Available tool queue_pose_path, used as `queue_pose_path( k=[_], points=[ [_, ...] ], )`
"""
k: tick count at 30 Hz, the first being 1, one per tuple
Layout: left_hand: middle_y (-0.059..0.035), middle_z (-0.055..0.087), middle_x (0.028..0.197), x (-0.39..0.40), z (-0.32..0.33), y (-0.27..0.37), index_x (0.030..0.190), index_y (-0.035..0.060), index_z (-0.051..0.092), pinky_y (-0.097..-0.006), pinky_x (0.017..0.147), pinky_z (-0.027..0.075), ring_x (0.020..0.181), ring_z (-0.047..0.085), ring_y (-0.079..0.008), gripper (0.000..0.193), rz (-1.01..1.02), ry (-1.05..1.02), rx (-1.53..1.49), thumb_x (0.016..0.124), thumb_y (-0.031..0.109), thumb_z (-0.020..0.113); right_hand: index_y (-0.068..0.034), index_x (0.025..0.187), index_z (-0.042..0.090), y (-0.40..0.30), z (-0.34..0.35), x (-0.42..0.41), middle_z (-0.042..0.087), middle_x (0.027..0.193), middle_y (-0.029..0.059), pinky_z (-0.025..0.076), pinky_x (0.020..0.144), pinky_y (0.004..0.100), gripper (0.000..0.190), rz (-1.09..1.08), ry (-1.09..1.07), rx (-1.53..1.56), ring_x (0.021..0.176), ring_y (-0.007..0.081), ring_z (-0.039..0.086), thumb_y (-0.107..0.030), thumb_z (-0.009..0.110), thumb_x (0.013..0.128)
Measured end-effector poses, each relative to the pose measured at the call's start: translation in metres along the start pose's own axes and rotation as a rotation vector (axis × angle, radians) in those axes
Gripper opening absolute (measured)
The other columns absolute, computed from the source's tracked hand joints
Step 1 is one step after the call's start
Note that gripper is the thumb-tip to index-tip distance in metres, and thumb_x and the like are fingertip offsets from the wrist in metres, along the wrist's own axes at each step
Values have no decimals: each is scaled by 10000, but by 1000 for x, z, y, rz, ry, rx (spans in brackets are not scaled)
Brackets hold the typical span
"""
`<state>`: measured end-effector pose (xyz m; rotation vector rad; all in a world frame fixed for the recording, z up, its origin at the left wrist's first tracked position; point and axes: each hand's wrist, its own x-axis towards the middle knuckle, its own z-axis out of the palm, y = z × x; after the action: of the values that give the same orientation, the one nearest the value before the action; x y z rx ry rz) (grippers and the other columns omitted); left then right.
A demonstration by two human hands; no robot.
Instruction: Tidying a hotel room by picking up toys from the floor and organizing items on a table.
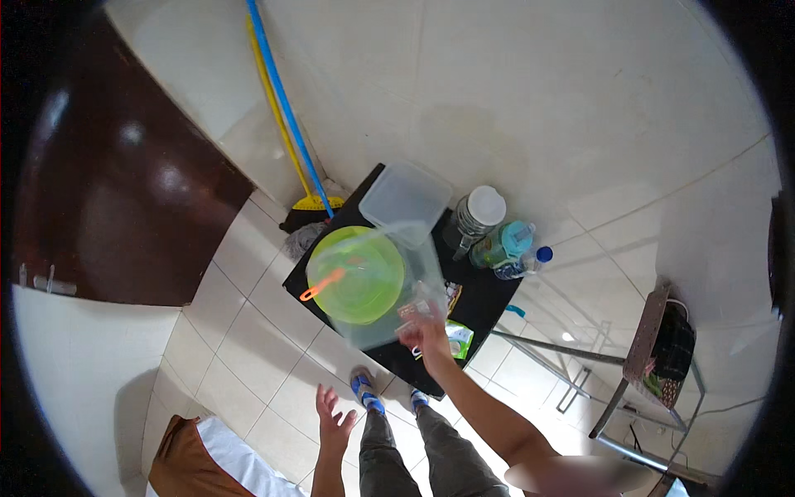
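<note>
My right hand (424,329) grips the near right part of a translucent plastic lid (379,332), which is blurred and tilted above a black table (497,298). Beneath the lid, partly seen through it, is a lime-green bowl (366,298) with an orange-handled utensil (323,284) in it. My left hand (334,419) hovers empty over the floor, fingers apart. Behind the bowl lies a clear rectangular plastic container (404,196). A green packet (459,338) rests by my right wrist, with a small brown packet (453,295) beyond it.
A white-lidded jug (486,206), a teal-capped bottle (515,239) and a blue-capped bottle (528,264) line the table's wall side. A yellow broom (310,203) and a blue pole (279,93) lean in the corner. A metal-framed chair (646,335) stands right.
</note>
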<state>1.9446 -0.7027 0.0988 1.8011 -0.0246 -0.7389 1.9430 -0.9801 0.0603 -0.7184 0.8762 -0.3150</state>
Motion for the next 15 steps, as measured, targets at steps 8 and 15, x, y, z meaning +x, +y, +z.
queue_pose_path(
  k=[8,15],
  points=[
    [-96,400,1300,20,3,-32,1437,212,48,-474,946,340,1207,386,-249,779,-330,-137,-393,861,365,549,-70,1315,356,74,-55,-119,589,983,110,522,582,291,558,594,-4,-148,688,177,617,-149,598,819],
    [-110,459,1235,34,-12,-67,1403,181,152,-513,884,380,1138,448,-279,734,-507,12,-344,855,465,550,-57,1099,498,55,-104,-46,509,1057,151,436,838,402,478,-646,316,-1573,976,322,523,-87,692,663]
  ],
)
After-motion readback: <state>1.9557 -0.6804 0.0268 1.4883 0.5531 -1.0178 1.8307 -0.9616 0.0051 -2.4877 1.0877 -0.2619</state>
